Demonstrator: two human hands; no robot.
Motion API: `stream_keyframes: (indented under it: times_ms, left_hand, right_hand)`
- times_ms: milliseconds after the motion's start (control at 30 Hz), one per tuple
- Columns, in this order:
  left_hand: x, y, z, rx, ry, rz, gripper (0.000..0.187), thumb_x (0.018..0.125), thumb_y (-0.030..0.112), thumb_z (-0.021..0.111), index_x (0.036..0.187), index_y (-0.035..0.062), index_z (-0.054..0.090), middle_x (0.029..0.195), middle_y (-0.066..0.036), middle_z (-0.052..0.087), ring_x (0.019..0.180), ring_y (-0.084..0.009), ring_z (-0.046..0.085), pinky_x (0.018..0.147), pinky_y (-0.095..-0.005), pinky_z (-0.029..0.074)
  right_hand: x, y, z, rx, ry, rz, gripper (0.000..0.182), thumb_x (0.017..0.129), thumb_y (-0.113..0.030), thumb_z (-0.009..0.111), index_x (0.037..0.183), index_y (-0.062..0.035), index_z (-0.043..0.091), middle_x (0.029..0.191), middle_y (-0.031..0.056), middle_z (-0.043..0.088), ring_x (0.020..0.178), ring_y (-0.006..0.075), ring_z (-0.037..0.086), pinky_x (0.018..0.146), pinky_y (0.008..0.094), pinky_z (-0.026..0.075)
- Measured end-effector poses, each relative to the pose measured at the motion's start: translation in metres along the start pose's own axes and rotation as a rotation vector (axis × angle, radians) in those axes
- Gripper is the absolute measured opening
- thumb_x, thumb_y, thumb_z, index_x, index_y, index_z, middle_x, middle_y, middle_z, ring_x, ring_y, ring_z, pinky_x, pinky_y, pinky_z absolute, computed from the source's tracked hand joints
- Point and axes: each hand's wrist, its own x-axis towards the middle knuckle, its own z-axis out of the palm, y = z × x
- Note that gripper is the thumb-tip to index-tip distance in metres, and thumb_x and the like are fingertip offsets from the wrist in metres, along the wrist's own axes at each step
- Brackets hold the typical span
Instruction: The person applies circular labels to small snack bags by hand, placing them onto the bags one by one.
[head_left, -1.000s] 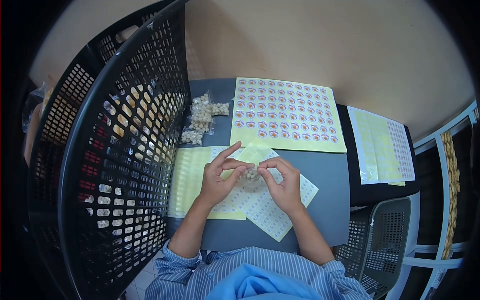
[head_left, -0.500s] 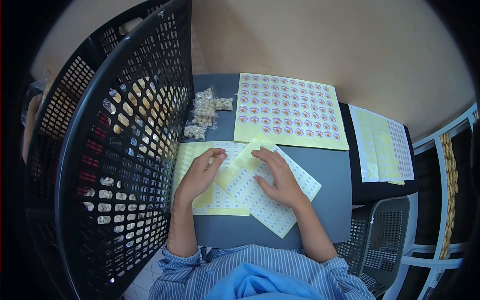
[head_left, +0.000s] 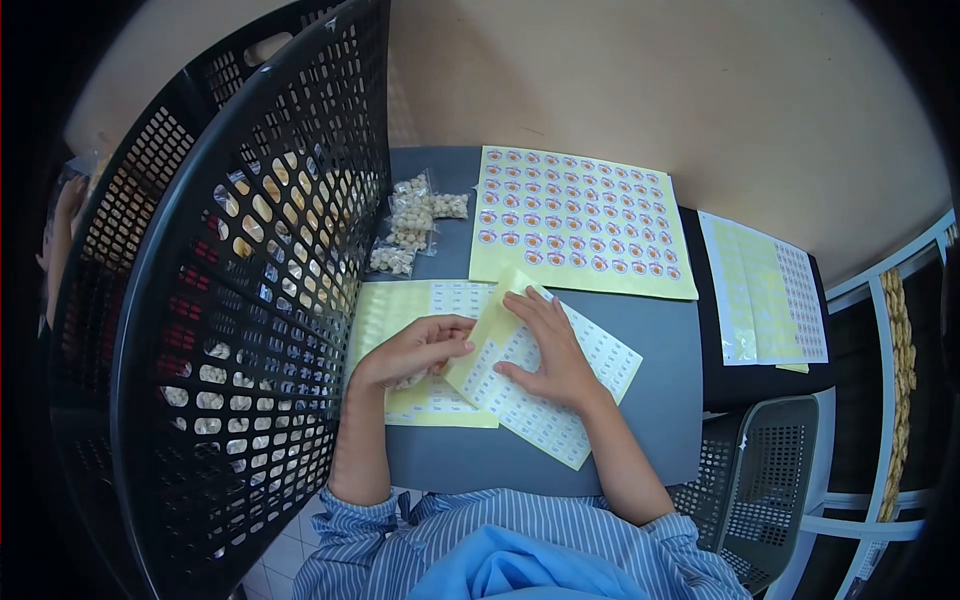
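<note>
the black basket [head_left: 230,300], tall and perforated, stands just left of the left fingers; through its holes show many small clear bags of pale round pieces, how full it is cannot be told. beyond the fingers, at the far left of the grey worktop [head_left: 650,360], lie a few small bags [head_left: 410,225] of the same pale pieces, sealed and lying flat. to the far right of the right fingers a second, lower basket [head_left: 755,470] stands below the worktop's edge; its contents are hidden.

the left hand [head_left: 410,352] is curled, its fingers [head_left: 450,345] closed over a small bag of pale pieces that peeks out beneath the palm, resting on the yellow label sheet [head_left: 400,310]. the right hand [head_left: 550,355] lies flat and open on the tilted label sheet [head_left: 560,400], fingertips at its upturned near corner, gripping nothing that can be seen. the big sticker sheet [head_left: 575,225] with orange round stickers lies just beyond both hands.

half a second ago the left hand lay spread on the yellow sheet with fingers stretched out; now it has drawn back and curled. the right hand has stayed on the tilted sheet, shifted only slightly. the sheets and bags have not moved.
</note>
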Motion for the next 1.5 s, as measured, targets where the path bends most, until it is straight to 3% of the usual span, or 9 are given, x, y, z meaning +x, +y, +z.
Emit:
stream_keyframes:
  times_ms: [200,267,467,767,1200,1300,1367,1400,1500]
  left_hand:
    - [0.002,-0.002,0.009,0.001,-0.077,0.114,0.052,0.074,0.004,0.062,0.12,-0.0042,0.04,0.101,-0.01,0.057,0.089,-0.0119,0.056,0.074,-0.0218,0.045]
    - [0.006,-0.006,0.01,-0.031,-0.039,0.157,0.06,0.069,-0.005,0.059,0.124,-0.0045,0.035,0.105,-0.013,0.057,0.092,-0.0129,0.056,0.078,-0.0234,0.045]
    - [0.004,0.008,0.016,-0.102,-0.023,0.157,0.071,0.067,-0.01,0.055,0.132,-0.0009,0.028,0.098,-0.012,0.06,0.083,-0.0117,0.059,0.072,-0.0218,0.047]
    - [0.007,0.006,0.02,-0.092,-0.007,0.172,0.087,0.066,-0.011,0.053,0.139,0.0049,0.008,0.095,-0.014,0.061,0.076,-0.0092,0.058,0.064,-0.0194,0.046]
    - [0.01,0.003,0.019,-0.069,-0.031,0.174,0.088,0.068,-0.012,0.052,0.139,0.0058,0.005,0.096,-0.015,0.061,0.076,-0.0082,0.058,0.064,-0.0174,0.044]
    - [0.01,-0.001,0.016,-0.123,-0.007,0.14,0.088,0.067,-0.013,0.052,0.139,0.006,0.006,0.093,-0.009,0.059,0.077,-0.0081,0.056,0.068,-0.0199,0.045]
    - [0.01,-0.01,0.009,0.158,0.255,0.246,0.079,0.073,-0.006,0.051,0.139,0.0049,0.009,0.087,-0.003,0.052,0.075,-0.0087,0.053,0.068,-0.0214,0.044]
    - [0.009,-0.009,0.005,0.157,0.254,0.245,0.079,0.073,-0.006,0.051,0.139,0.0049,0.009,0.087,-0.003,0.052,0.075,-0.0087,0.053,0.068,-0.0214,0.044]
    - [0.009,-0.011,-0.012,-0.271,0.465,0.233,0.062,0.081,0.009,0.043,0.136,0.0031,0.016,0.083,-0.002,0.043,0.07,-0.0104,0.047,0.065,-0.0194,0.04]
  right_hand:
    - [0.0,0.003,0.003,0.053,0.054,0.011,0.066,0.067,-0.024,0.07,0.124,-0.0085,0.041,0.13,0.0104,0.04,0.127,0.0303,0.027,0.106,0.0455,0.018]
    - [0.0,0.0,0.003,0.043,0.124,-0.041,0.051,0.068,-0.02,0.07,0.115,-0.0093,0.052,0.124,0.0104,0.045,0.122,0.0304,0.034,0.103,0.0447,0.025]
    - [0.005,-0.011,-0.008,-0.073,0.277,-0.266,0.022,0.068,-0.009,0.066,0.09,-0.0097,0.065,0.101,0.0077,0.056,0.102,0.0252,0.049,0.09,0.0405,0.037]
    - [0.002,-0.001,-0.004,-0.087,0.288,-0.335,0.016,0.066,-0.008,0.067,0.082,-0.0092,0.064,0.086,0.0045,0.058,0.091,0.0219,0.054,0.087,0.0382,0.039]
    - [0.001,-0.003,-0.008,-0.045,0.29,-0.309,0.012,0.065,-0.007,0.068,0.075,-0.0067,0.061,0.082,0.0048,0.057,0.083,0.0211,0.054,0.078,0.0348,0.04]
    - [0.0,-0.004,-0.008,0.013,0.255,-0.271,0.012,0.065,-0.005,0.066,0.076,-0.0059,0.06,0.082,0.0057,0.056,0.083,0.0216,0.055,0.076,0.0342,0.041]
    - [0.0,-0.001,-0.006,0.165,0.218,-0.164,0.012,0.07,-0.004,0.063,0.081,-0.0038,0.058,0.082,0.0085,0.056,0.08,0.0239,0.056,0.071,0.034,0.044]
    - [-0.001,0.001,-0.005,0.165,0.218,-0.163,0.012,0.07,-0.004,0.063,0.081,-0.0038,0.058,0.082,0.0085,0.056,0.08,0.0239,0.056,0.071,0.034,0.044]
    - [-0.001,0.004,-0.001,0.331,0.15,0.0,0.01,0.076,-0.003,0.059,0.085,-0.0018,0.055,0.083,0.0108,0.056,0.077,0.026,0.057,0.067,0.0336,0.045]
